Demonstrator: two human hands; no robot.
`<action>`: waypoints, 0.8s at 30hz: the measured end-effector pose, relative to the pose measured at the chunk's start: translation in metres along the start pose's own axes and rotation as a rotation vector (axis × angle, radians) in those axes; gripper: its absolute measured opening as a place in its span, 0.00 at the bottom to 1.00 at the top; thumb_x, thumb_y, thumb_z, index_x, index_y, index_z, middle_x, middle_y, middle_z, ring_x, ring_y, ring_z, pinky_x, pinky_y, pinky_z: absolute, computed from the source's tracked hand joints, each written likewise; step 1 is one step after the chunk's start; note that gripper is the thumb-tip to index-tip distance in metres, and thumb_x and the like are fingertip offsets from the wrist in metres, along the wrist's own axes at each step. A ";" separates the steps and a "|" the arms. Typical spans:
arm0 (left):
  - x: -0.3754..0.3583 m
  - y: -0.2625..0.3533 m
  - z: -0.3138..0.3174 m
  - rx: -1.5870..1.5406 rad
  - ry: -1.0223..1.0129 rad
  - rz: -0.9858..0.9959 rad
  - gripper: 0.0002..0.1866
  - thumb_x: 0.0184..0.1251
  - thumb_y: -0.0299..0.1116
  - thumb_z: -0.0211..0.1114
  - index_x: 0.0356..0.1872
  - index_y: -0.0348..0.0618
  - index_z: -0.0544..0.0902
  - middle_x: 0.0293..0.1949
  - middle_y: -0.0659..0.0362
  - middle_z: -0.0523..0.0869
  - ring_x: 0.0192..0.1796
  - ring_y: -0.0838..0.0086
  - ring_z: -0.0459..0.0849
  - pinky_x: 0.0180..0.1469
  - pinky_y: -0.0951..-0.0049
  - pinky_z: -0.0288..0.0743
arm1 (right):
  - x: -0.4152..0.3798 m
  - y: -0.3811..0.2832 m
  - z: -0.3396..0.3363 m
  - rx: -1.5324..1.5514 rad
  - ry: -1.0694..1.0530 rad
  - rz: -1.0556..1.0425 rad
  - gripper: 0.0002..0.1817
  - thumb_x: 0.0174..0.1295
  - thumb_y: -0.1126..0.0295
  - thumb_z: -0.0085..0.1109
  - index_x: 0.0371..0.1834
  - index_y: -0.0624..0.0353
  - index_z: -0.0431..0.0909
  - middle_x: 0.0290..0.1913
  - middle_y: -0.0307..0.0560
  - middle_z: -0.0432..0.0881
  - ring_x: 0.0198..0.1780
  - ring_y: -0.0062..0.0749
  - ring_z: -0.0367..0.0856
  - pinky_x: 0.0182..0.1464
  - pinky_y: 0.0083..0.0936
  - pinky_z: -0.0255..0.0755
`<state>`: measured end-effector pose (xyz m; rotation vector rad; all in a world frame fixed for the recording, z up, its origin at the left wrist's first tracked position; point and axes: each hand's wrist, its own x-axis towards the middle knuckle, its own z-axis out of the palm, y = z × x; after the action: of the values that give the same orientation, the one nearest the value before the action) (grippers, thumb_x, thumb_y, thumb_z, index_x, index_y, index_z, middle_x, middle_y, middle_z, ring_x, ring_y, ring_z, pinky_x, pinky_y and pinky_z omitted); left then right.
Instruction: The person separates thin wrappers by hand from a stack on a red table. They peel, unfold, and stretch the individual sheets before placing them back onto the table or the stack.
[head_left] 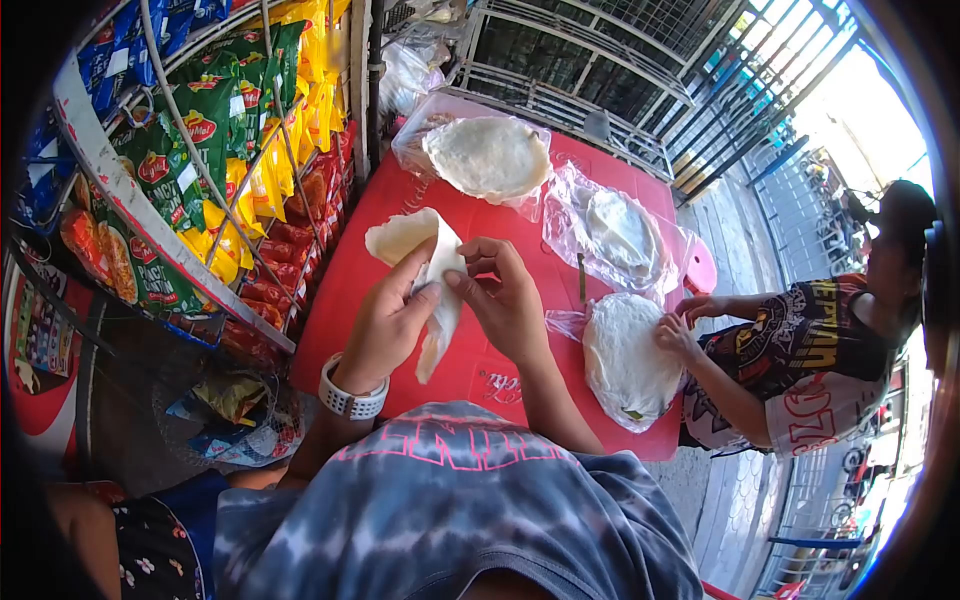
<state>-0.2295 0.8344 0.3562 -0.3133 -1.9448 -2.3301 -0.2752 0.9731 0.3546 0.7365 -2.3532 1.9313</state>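
Observation:
Both of my hands grip a thin, pale spring roll wrapper [441, 272] above the red table. My left hand [392, 318], with a white watch on the wrist, pinches it between thumb and fingers. One flap sticks out beyond those fingers, and a strip hangs down below the thumb. At the wrapper's right edge, the thumb and fingers of my right hand [500, 290] are closed on it. Farther back, a round stack of wrappers [487, 158] lies on clear plastic. A smaller white pile [622, 232] sits in an open plastic bag to the right.
Beside the red table [345, 300], a co-worker's hands [683, 330] touch another large white stack [625, 365]. A rack of snack packets [190, 150] stands close on the left. Metal bars [590, 70] border the far side. A pink round object [700, 268] sits at the right edge.

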 end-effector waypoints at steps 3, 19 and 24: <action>0.002 0.000 0.000 0.047 -0.006 0.013 0.24 0.61 0.23 0.49 0.59 0.34 0.58 0.47 0.56 0.74 0.45 0.81 0.74 0.45 0.80 0.69 | -0.002 -0.001 0.004 0.006 0.079 -0.020 0.13 0.52 0.77 0.58 0.41 0.62 0.68 0.38 0.38 0.70 0.38 0.20 0.69 0.41 0.17 0.68; 0.002 -0.026 0.000 -0.457 0.085 -0.265 0.13 0.59 0.32 0.58 0.43 0.37 0.75 0.35 0.60 0.80 0.36 0.80 0.79 0.36 0.81 0.74 | 0.004 0.011 0.001 0.178 0.235 -0.065 0.05 0.56 0.78 0.51 0.35 0.65 0.72 0.34 0.41 0.72 0.35 0.20 0.73 0.39 0.17 0.68; 0.002 -0.012 0.002 -0.474 0.092 -0.254 0.11 0.61 0.31 0.56 0.41 0.37 0.77 0.35 0.60 0.80 0.37 0.79 0.79 0.40 0.80 0.75 | 0.001 0.000 -0.004 0.178 0.166 0.031 0.06 0.57 0.78 0.51 0.36 0.67 0.72 0.35 0.41 0.73 0.35 0.20 0.74 0.36 0.17 0.70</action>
<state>-0.2333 0.8388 0.3455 0.0168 -1.4439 -2.8965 -0.2773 0.9761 0.3560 0.5263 -2.1313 2.1441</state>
